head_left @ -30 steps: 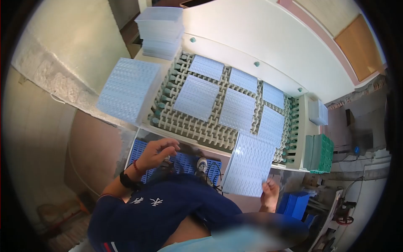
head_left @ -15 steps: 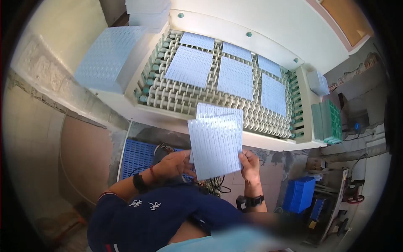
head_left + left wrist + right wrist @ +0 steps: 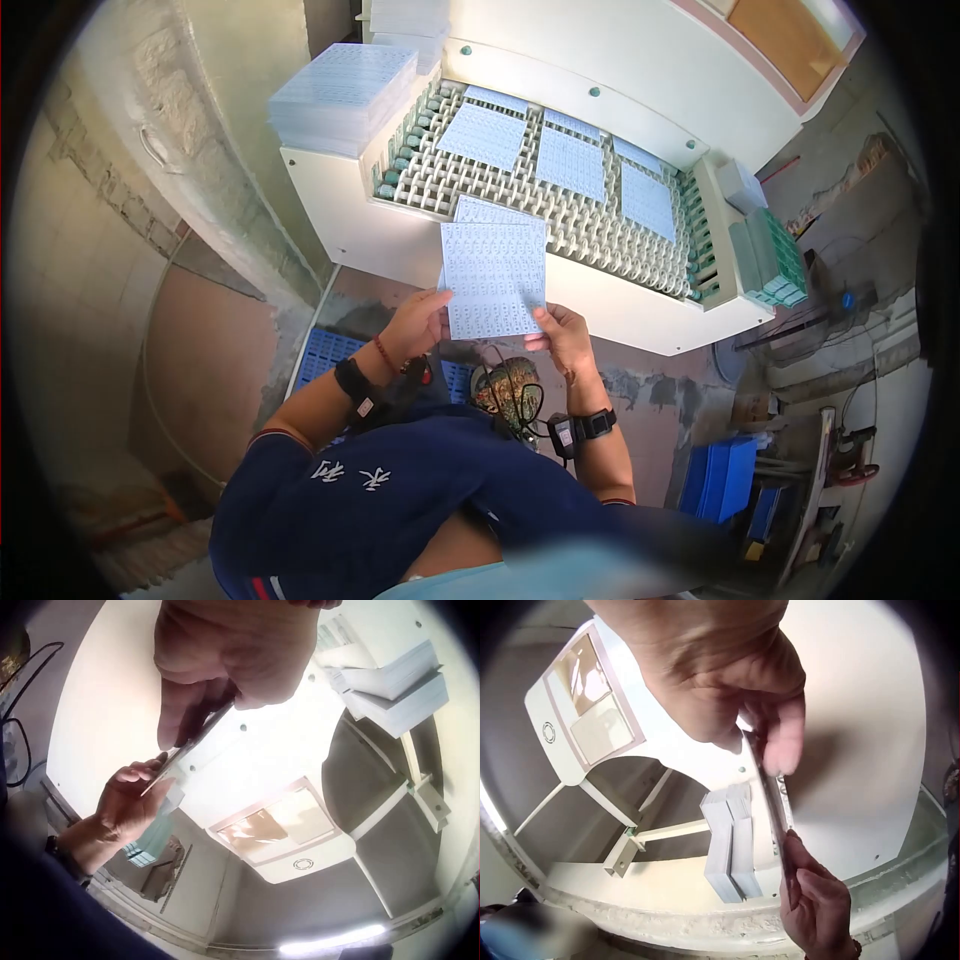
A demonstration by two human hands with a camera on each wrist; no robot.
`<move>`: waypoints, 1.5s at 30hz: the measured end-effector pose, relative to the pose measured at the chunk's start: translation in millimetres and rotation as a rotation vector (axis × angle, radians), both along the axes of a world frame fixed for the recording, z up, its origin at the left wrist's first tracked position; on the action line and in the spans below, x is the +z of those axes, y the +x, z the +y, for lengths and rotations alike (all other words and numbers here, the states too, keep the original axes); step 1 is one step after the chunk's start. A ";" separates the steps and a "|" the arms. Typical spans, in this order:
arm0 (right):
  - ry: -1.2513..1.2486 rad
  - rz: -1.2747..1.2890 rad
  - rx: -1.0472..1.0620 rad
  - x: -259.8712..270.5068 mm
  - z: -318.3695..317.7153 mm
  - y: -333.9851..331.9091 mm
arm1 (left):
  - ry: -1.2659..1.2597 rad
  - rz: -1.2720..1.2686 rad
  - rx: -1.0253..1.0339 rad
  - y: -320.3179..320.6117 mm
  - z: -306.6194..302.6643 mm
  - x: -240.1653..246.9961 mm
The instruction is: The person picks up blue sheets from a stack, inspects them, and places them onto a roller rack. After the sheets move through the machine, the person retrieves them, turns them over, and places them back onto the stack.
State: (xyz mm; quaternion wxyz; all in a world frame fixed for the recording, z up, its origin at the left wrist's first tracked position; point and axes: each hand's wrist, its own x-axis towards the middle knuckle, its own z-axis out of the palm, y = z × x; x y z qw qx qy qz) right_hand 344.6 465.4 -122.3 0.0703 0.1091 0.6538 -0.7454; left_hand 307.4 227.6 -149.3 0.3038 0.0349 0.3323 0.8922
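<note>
Both hands hold thin pale blue boards [image 3: 493, 285], covered in rows of small printed marks, in front of the body. At the top, a second board [image 3: 488, 210] sticks out askew behind the front one. My left hand [image 3: 418, 322] grips the left edge, thumb on the face. At the lower right corner, my right hand [image 3: 562, 338] pinches the boards between thumb and fingers. In the left wrist view the boards [image 3: 184, 755] appear edge-on between the hands. The right wrist view also shows their thin edge [image 3: 774, 806], with the left hand [image 3: 819, 904] at the far end.
Ahead stands a white machine with a bed of rollers [image 3: 610, 235], where similar boards [image 3: 570, 165] lie in rows. Tall board stacks [image 3: 345, 95] sit at its left end. Green racks [image 3: 775, 258] are at its right end. A blue bin [image 3: 718, 478] stands at lower right.
The right hand has brought the boards from the right side of the roller bed to the body's front. The left hand, free at first, now grips them too. Back-row boards show less under the hood.
</note>
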 end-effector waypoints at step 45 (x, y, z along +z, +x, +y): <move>0.387 0.120 -0.916 1.9 234.7 -15.9 | -0.450 0.139 0.496 -56.7 -96.6 23.9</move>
